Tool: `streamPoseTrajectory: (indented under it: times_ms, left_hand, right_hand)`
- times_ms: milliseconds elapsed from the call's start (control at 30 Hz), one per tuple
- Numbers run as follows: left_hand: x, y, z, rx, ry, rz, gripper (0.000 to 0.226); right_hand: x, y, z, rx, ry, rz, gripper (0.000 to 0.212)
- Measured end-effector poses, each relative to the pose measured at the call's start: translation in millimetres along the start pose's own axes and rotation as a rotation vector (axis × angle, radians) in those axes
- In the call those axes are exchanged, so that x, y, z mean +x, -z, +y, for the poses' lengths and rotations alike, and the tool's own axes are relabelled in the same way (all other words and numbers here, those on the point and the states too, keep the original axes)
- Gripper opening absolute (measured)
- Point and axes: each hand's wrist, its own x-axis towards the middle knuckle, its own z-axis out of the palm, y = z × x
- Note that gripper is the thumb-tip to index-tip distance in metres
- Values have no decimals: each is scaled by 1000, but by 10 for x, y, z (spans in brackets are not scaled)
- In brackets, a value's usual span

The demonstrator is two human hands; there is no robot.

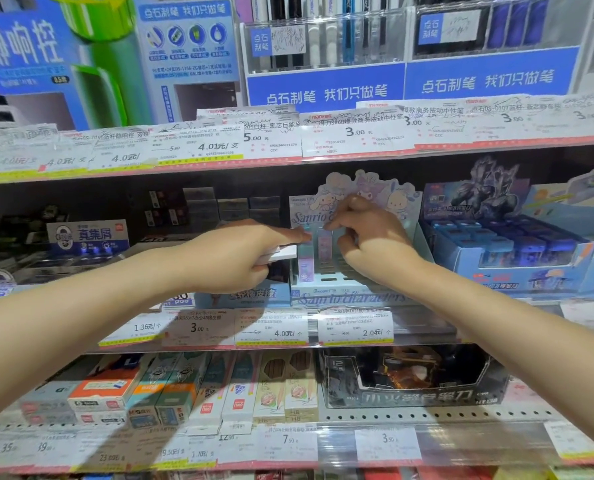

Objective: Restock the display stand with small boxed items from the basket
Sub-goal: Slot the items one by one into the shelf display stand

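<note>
A pastel cardboard display stand (344, 292) with cartoon characters on its back card sits on the middle shelf. Two slim pastel boxes (306, 261) stand upright in its left slots. My left hand (233, 254) is just left of the stand, gripping a small white box (281, 253), with its forefinger touching the top of the left upright box. My right hand (368, 237) hovers over the stand, its fingertips pinching the top of the second upright box (325, 247). No basket is in view.
A blue tray of sharpeners (517, 251) stands right of the stand, eraser boxes (87, 237) to its left. Price labels (271, 327) line the shelf edges. Pen racks (323, 39) fill the shelf above; pencil boxes (184, 386) and a black carton (413, 379) lie below.
</note>
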Motion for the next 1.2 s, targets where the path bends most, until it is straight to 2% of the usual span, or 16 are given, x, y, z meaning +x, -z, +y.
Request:
streamPoseTrajectory:
  times_ms: [200,233,300,367,500,633,733,833,1000,1100,1200]
  left_hand:
    - [7,42,61,-48,36,-35,72]
    - [-15,39,85,-69,40,-6,66]
    - [-89,44,115,-108,34,109,37]
    - [-131,29,122,-199,18,214,21]
    - [-172,70,207,-521,164,177,2]
    - [-206,85,287,-894,240,7,16]
    - [-197,102,298,-1056,290,-81,32]
    - [-198,122,292,-1183,309,-149,29]
    - [-235,125,253,-1230,372,-24,6]
    - [-236,79,212,-1211,375,127,25]
    - [-217,81,212,-1201,373,235,30]
  right_hand:
    - [24,1,9,117,-70,-27,35]
    - [22,9,-2,175,-94,-20,39]
    - [-1,54,-58,286,-123,10,43]
    - [-25,140,-163,375,-104,35,38]
    - [-62,350,-462,654,-79,-52,23]
    - [-94,433,-678,829,-27,-199,4]
    - [-86,426,-703,821,-12,-221,10]
    - [-81,438,-663,852,-15,-253,4]
    - [-80,466,-537,1052,-171,-158,11]
    - [-99,440,-481,1103,-241,-115,12]
    - [-128,404,-433,1106,-306,-101,12]
